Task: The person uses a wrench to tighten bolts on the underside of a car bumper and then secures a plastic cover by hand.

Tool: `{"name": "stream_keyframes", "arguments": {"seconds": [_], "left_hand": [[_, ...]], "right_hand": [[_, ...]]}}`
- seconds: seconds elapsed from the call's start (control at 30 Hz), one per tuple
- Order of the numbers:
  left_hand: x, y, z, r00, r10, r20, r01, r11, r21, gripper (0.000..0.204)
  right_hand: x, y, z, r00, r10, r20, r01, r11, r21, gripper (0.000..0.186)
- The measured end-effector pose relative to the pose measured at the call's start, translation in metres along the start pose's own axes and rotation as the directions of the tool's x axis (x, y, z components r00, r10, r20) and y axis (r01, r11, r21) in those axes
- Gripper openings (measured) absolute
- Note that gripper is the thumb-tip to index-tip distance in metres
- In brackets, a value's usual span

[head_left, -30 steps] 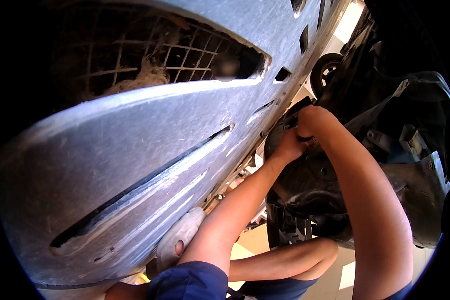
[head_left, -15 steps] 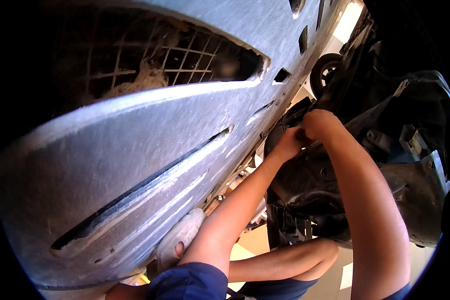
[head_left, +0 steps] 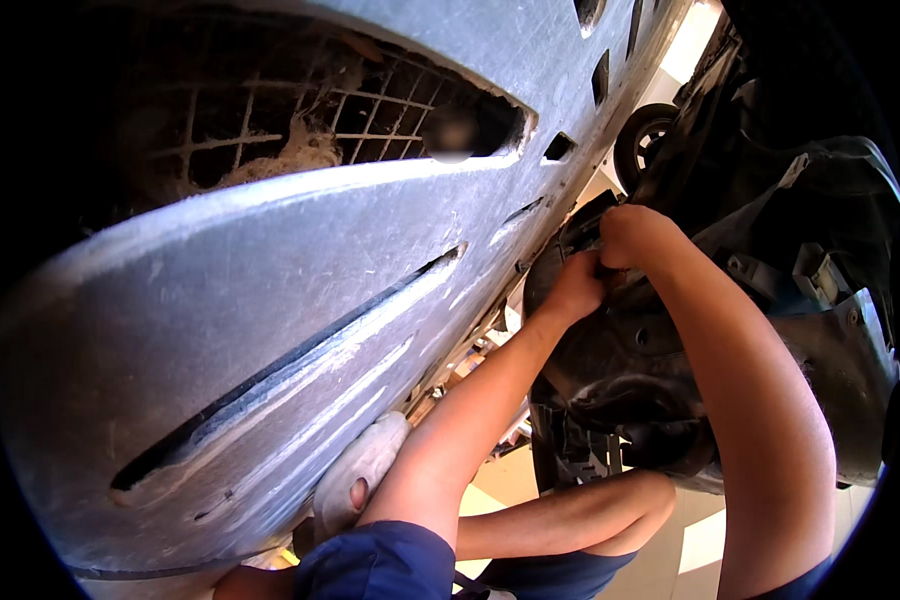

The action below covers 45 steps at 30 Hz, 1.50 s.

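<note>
Both arms reach up to the dark, dirty black vehicle part (head_left: 610,345) at right, which looks like moulded plastic. My left hand (head_left: 576,286) is closed against its upper left edge. My right hand (head_left: 634,237) is curled into a fist just above and right of it, the two hands nearly touching. Whatever sits between the fingers is hidden by the hands.
A large scuffed grey metal panel (head_left: 300,260) with slots slants close along my left. Wire mesh (head_left: 385,115) and fluffy debris (head_left: 305,150) show in its opening. A wheel (head_left: 645,145) stands farther off. A bent bare leg (head_left: 580,515) is below my arms.
The view has shifted slightly. Both hands stay together at the same spot on the black part, and my right forearm has swung a little outward to the right.
</note>
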<state>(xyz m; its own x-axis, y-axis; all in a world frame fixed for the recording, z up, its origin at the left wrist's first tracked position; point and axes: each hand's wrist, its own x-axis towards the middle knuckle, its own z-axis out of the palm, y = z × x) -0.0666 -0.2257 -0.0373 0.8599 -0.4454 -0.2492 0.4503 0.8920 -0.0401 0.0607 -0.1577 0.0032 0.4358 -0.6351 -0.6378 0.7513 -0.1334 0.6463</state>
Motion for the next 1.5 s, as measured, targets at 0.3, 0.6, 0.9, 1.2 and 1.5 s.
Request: {"name": "stream_keyframes", "arguments": {"seconds": [0.3, 0.6, 0.9, 1.2, 1.5], "left_hand": [[0.008, -0.023, 0.008, 0.997, 0.073, 0.022, -0.071, 0.995, -0.066, 0.024], [-0.002, 0.003, -0.004, 0.999, -0.044, -0.009, 0.045, 0.997, 0.064, 0.025], [-0.004, -0.004, -0.001, 0.994, 0.070, -0.089, -0.072, 0.997, -0.019, 0.030], [0.003, -0.015, 0.008, 0.953, 0.221, -0.205, -0.208, 0.974, 0.083, 0.026], [-0.003, -0.019, 0.004, 0.997, 0.065, -0.037, -0.068, 0.995, -0.079, 0.023]], "right_hand": [[0.012, 0.009, 0.008, 1.000, -0.001, 0.019, 0.001, 1.000, 0.010, 0.029], [0.003, 0.003, -0.013, 0.984, -0.151, 0.095, 0.137, 0.981, 0.141, 0.026], [0.016, -0.001, 0.006, 0.964, -0.156, 0.216, 0.155, 0.988, 0.022, 0.024], [0.009, -0.017, -0.013, 0.979, -0.111, 0.168, 0.127, 0.988, -0.085, 0.025], [-0.025, -0.050, -0.048, 0.967, -0.252, 0.042, 0.254, 0.965, -0.058, 0.022]]}}
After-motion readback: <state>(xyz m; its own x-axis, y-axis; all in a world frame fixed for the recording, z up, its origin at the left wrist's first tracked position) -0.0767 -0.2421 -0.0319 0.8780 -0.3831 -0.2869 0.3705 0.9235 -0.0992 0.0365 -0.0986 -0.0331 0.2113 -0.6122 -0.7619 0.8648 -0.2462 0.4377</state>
